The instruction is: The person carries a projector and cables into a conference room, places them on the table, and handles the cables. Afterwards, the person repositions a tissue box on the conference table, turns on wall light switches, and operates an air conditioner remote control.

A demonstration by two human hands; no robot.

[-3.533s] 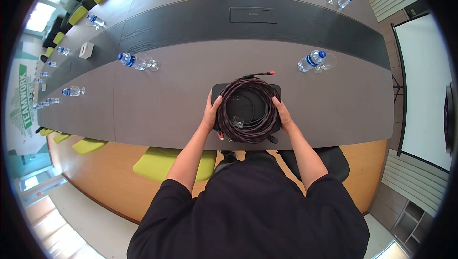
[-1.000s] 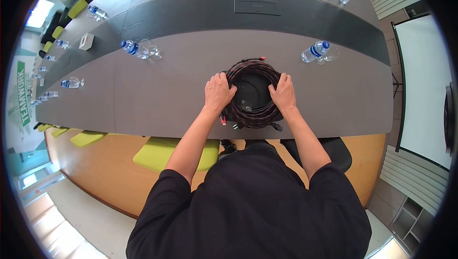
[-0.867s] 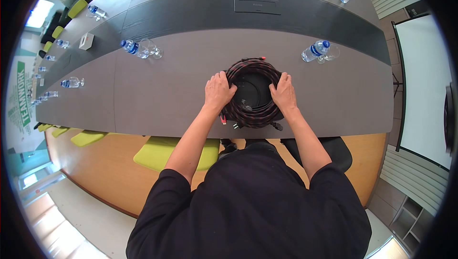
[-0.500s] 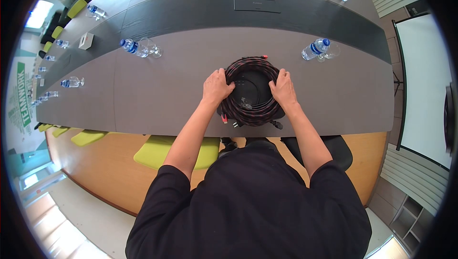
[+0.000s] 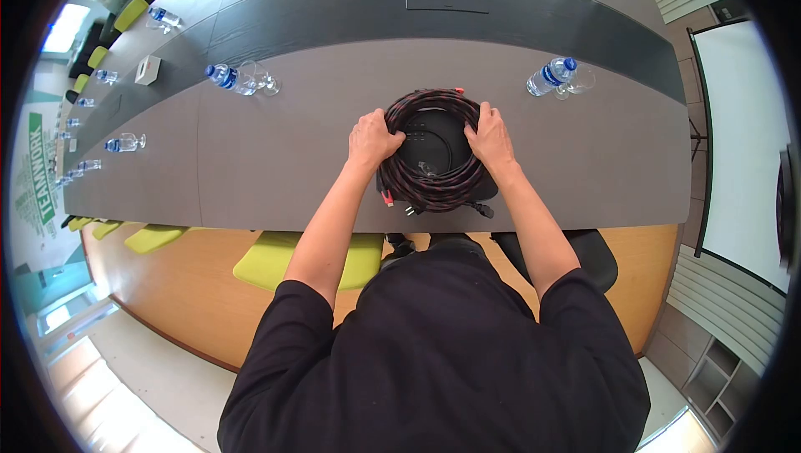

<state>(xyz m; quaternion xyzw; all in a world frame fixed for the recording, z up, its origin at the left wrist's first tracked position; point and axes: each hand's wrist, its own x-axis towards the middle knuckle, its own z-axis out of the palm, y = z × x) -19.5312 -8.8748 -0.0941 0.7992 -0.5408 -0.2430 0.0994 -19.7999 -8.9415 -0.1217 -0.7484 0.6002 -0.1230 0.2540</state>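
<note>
A thick coil of black-and-red braided cable (image 5: 434, 195) sits over a black device (image 5: 434, 138) near the table's front edge. My left hand (image 5: 373, 141) is closed round the coil's left side, thumb on its inner edge. On the right side, my right hand (image 5: 490, 137) grips the coil in the same way. A red-tipped connector (image 5: 387, 198) pokes out at the lower left, and a black plug (image 5: 481, 209) at the lower right. Inside the ring, a thinner black cable and a small clear piece (image 5: 426, 169) rest on the device.
On the grey table (image 5: 292, 153), a water bottle (image 5: 230, 78) and glass stand at the left, another bottle (image 5: 551, 76) and glass at the right. A white box (image 5: 148, 70) is farther left. Green chairs (image 5: 271, 261) and a black chair (image 5: 594, 257) line the front edge.
Both hands moved from the device's sides onto the coil. In the latest frames the coil shifts slightly up and left with the hands, and more of the device shows at the lower right.
</note>
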